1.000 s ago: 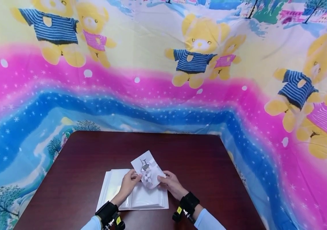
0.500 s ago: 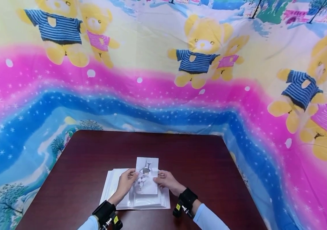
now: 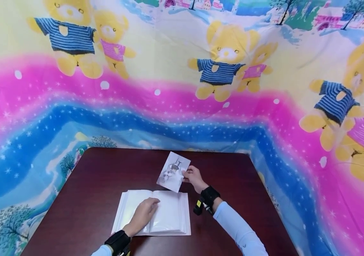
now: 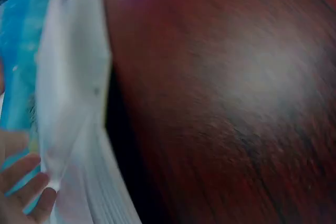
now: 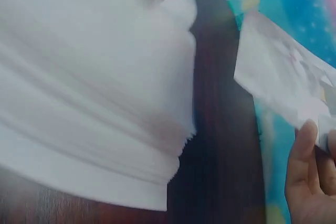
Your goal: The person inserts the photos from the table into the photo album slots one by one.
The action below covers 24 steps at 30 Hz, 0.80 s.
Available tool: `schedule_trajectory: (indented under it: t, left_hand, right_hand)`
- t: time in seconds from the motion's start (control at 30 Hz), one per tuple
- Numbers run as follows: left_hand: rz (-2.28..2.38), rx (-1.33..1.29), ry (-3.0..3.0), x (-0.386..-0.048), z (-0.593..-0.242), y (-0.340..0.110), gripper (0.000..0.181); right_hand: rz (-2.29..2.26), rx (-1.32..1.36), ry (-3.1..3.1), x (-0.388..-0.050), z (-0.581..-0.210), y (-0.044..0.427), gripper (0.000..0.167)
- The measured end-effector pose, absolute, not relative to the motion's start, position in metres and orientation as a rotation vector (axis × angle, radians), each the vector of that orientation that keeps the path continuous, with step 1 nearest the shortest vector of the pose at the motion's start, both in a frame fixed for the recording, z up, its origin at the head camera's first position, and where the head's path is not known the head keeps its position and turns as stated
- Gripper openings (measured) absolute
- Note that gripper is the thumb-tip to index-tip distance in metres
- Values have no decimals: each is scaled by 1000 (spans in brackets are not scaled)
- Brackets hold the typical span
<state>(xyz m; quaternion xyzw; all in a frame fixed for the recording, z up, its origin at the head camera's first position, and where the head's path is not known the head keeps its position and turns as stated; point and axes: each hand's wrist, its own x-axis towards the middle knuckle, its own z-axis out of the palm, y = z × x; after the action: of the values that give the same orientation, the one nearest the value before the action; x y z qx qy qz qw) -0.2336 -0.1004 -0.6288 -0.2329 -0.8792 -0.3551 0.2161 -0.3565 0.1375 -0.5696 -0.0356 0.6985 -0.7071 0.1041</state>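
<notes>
An open photo album [image 3: 170, 215] with white, glossy pages lies near the front of the table. My left hand [image 3: 142, 216] is over its middle, with the fingertips by the centre fold. In the left wrist view, the fingers [image 4: 23, 174] are at the album's pages [image 4: 100, 182], blurred by motion. Beyond the album's far edge, my right hand [image 3: 196, 178] pinches a photo [image 3: 171, 171] by its right side. The tilted photo shows grey and pale shapes on white. The right wrist view has the photo [image 5: 278, 66] at right, held between thumb and fingers [image 5: 302, 156].
The dark brown table [image 3: 233, 206] has rounded far corners. Behind it and along the sides hangs a cloth [image 3: 156, 106] printed with teddy bears and snowflakes. Black wrist bands [image 3: 210, 195] with small cameras sit on both wrists.
The photo was held by both hands over the album. My left hand has let go and come down onto the pages; my right hand has carried the photo up and away, tilting it.
</notes>
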Motion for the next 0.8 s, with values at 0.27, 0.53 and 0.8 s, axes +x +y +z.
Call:
schedule_trajectory:
  t: [0.27,0.53,0.8]
  left_hand:
    - [-595,-1133,-2682,-249,-627,-93,62]
    - [-387,-1156,-2753,-251,-626,-94,61]
    - [-428,-1127,-2664,-248,-626,-94,56]
  right_hand:
    - [-2136,33,2038,-360,-592,115,24]
    - [-2216,140,2058,-358,-602,102,32]
    - [-2163,135,2128,-365,-607,105,26]
